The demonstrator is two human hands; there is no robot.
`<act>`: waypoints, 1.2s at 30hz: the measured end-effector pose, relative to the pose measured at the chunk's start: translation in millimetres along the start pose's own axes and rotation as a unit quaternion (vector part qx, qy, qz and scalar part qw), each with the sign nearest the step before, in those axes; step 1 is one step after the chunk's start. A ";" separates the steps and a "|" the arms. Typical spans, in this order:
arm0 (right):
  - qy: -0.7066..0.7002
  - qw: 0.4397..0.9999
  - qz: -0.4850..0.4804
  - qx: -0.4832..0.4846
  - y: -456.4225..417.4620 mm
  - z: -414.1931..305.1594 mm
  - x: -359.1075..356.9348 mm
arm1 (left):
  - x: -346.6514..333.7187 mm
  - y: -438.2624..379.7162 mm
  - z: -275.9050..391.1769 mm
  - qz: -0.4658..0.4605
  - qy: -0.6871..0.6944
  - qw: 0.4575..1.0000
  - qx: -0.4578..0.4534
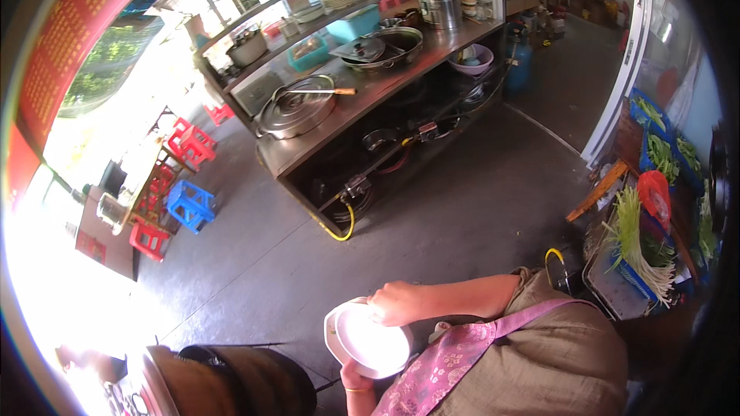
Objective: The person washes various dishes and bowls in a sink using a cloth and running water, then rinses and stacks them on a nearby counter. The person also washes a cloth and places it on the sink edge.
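Observation:
A white plate or shallow bowl (373, 341) is held in front of the purple patterned apron (445, 361), its inside brightly lit. My right hand (396, 303) is closed on its upper rim. Lower down, my left hand (355, 375), with a thin band at the wrist, grips the bottom rim. Whether a second dish is stacked beneath it, I cannot tell. A small pale round object (440, 329) shows between the right forearm and the apron.
A steel cooking counter (358, 98) carries a lidded pan (300, 107), a large wok (404, 49) and a steel pot (439, 7). Plastic stools (191, 205) stand left. Vegetable baskets (636, 277) are at right. A dark brown barrel-like container (254, 381) stands at lower left.

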State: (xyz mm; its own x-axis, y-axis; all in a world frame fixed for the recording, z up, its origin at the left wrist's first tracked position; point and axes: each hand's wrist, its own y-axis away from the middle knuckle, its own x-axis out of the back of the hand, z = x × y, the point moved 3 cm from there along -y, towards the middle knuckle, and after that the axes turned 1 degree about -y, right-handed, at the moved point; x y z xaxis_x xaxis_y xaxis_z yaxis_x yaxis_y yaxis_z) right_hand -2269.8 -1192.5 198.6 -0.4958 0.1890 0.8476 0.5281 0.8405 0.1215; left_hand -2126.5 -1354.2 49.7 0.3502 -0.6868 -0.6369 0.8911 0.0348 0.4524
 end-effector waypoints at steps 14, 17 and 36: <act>-0.033 0.959 0.196 -0.204 -112.2 212.5 206.5 | -154.8 -344.6 98.3 -0.161 -0.021 0.982 0.094; -0.065 0.935 0.278 -0.213 -123.1 263.4 248.1 | -206.1 -413.8 124.1 -0.217 -0.094 0.966 0.107; -0.559 0.740 0.357 -0.113 -167.2 600.3 506.8 | -452.2 -662.7 91.6 -0.155 0.045 0.981 0.111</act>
State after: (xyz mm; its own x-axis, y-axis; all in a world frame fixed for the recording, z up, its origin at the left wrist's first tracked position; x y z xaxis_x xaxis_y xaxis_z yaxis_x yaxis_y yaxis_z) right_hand -3023.2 -932.4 297.8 -0.2285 0.9521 -0.2031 0.9697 0.2411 0.0390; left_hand -2901.8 -1133.2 95.1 0.1051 -0.5722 -0.8134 0.8779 -0.3308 0.3461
